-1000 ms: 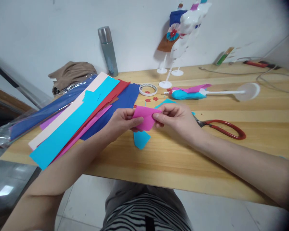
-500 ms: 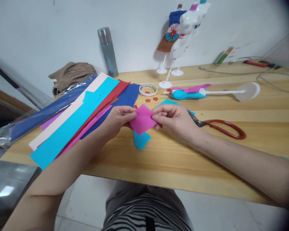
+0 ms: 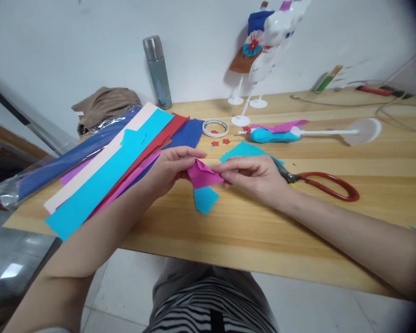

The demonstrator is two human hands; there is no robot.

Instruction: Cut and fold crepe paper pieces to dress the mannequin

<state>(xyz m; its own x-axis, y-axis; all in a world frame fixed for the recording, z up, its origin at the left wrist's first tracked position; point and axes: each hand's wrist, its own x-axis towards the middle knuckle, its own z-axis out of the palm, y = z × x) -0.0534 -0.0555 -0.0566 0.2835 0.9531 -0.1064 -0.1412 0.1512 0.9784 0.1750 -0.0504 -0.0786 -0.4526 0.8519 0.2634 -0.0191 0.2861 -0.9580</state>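
Observation:
Above the table, a small piece of magenta crepe paper (image 3: pixel 205 175) is stretched between my two hands, its upper edge folding over. My left hand (image 3: pixel 173 167) pinches its left corner, with the index finger stretched out above the thumb. At the right corner, the thumb and fingers of my right hand (image 3: pixel 251 175) are closed on the paper. A small blue paper piece (image 3: pixel 205 200) lies on the table just below it. Another blue piece (image 3: pixel 243 150) lies behind my right hand, beside red-handled scissors (image 3: pixel 327 182) whose blades are partly hidden by that hand.
Long coloured paper strips (image 3: pixel 116 169) lie piled at left. Behind my hands are a tape roll (image 3: pixel 215 128) and several red paper flowers (image 3: pixel 226 141). A dressed mannequin on a stand (image 3: pixel 275 134) lies at right; others (image 3: pixel 260 69) stand by the wall near a thermos (image 3: pixel 158 74).
The magenta paper was held flat as a diamond; now its top edge is folded down towards me. My left index finger has lifted outward. The camera view has shifted slightly.

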